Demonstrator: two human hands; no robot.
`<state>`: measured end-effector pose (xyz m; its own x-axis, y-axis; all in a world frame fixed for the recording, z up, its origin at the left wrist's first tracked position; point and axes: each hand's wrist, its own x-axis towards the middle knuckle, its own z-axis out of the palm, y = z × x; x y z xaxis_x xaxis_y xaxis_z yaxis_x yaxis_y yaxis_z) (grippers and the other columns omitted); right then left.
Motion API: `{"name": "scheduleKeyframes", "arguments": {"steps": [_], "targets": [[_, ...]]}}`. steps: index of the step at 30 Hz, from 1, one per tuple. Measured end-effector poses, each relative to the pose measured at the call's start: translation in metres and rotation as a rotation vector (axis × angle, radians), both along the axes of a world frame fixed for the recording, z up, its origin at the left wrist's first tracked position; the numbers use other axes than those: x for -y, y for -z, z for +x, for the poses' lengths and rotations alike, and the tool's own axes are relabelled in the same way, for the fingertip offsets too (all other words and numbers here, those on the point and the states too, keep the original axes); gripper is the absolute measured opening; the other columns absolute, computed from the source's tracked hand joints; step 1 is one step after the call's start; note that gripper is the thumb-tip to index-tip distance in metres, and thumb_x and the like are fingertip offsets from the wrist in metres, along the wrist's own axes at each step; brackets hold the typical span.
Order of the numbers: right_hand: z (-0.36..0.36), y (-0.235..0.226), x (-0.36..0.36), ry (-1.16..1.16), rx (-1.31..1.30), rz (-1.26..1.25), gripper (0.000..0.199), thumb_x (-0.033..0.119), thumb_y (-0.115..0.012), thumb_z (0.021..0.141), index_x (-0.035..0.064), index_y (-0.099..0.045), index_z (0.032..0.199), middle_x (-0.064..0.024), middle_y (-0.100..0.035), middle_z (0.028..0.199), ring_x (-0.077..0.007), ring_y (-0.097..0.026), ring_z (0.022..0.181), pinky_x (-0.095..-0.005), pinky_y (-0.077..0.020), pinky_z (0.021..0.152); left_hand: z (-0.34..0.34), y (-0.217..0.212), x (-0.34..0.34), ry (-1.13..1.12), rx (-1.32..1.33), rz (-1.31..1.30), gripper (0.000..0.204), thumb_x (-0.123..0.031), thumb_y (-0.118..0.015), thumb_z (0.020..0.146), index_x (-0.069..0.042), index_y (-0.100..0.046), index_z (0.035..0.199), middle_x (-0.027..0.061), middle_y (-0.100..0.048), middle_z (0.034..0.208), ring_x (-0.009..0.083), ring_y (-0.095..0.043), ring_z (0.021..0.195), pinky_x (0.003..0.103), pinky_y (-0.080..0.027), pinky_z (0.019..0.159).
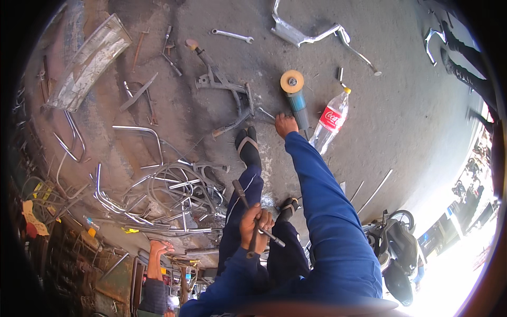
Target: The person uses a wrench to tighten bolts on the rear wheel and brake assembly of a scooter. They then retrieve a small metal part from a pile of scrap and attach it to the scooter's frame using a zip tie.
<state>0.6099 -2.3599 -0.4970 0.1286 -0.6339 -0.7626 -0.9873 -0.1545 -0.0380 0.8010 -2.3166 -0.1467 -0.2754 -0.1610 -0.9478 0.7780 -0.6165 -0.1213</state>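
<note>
My left hand (255, 227) is wrapped around a grey metal part with crossing bars (241, 192), held up over my legs. Stretched far forward, my right hand (286, 125) is closed at the ground on a slim shiny metal tool (266, 113); its exact kind is hard to make out. Just right of that hand lies a teal angle grinder (297, 103) with a yellowish disc. A clear plastic bottle (331, 120) with a red label and yellow cap lies beyond it. To the hand's left rests a worn metal stand frame (228, 87).
A wrench (232, 36) and a bent chrome bar (311, 39) lie ahead. Metal tubes and coiled cable (174, 185) pile up at left, below a long plate (90, 63). A motorcycle (396, 248) stands lower right. Other people's feet show (161, 246) lower left and far right.
</note>
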Motion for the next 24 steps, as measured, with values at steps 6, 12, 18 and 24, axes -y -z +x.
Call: {"name": "scheduleKeyframes", "arguments": {"steps": [6, 12, 18, 24], "targets": [[0.014, -0.074, 0.050, 0.263, -0.021, 0.223, 0.024, 0.014, -0.053, 0.086, 0.0055, -0.064, 0.105, -0.0158, -0.064, 0.107, -0.0312, -0.067, 0.095, -0.0409, -0.0544, 0.077, -0.036, -0.003, 0.000, 0.127, 0.100, 0.055, 0.030, -0.023, -0.063, 0.088, -0.014, -0.045, 0.066, -0.0015, -0.042, 0.051, 0.0095, -0.039, 0.045, 0.026, -0.032, 0.048], [0.074, -0.057, 0.235, 0.472, 0.395, -0.471, 0.028, 0.019, -0.054, 0.087, 0.0064, -0.053, 0.111, -0.0171, -0.062, 0.106, -0.0338, -0.065, 0.092, -0.0474, -0.0522, 0.075, -0.028, -0.001, 0.025, 0.054, 0.092, 0.150, 0.032, -0.022, -0.062, 0.088, -0.014, -0.043, 0.063, -0.0013, -0.041, 0.051, 0.0094, -0.037, 0.044, 0.025, -0.029, 0.046], [0.075, 0.028, 0.274, 0.038, -0.034, -0.532, 0.027, 0.022, -0.050, 0.090, 0.0113, -0.063, 0.111, -0.0095, -0.056, 0.116, -0.0234, -0.052, 0.115, -0.0516, -0.0350, 0.098, -0.022, 0.023, 0.016, -0.027, 0.304, 0.063, 0.028, -0.018, -0.062, 0.086, -0.011, -0.046, 0.065, -0.0014, -0.042, 0.055, 0.0113, -0.040, 0.049, 0.028, -0.032, 0.049], [0.077, -0.121, 0.135, 0.411, 0.255, -0.176, 0.027, 0.020, -0.049, 0.090, 0.0038, -0.060, 0.108, -0.0184, -0.065, 0.093, -0.0323, -0.065, 0.089, -0.0494, -0.0470, 0.085, -0.021, 0.050, -0.022, 0.163, 0.300, 0.137, 0.012, -0.007, -0.064, 0.077, -0.009, -0.064, 0.089, -0.0005, -0.056, 0.078, 0.0130, -0.048, 0.056, 0.030, -0.042, 0.055]]}}
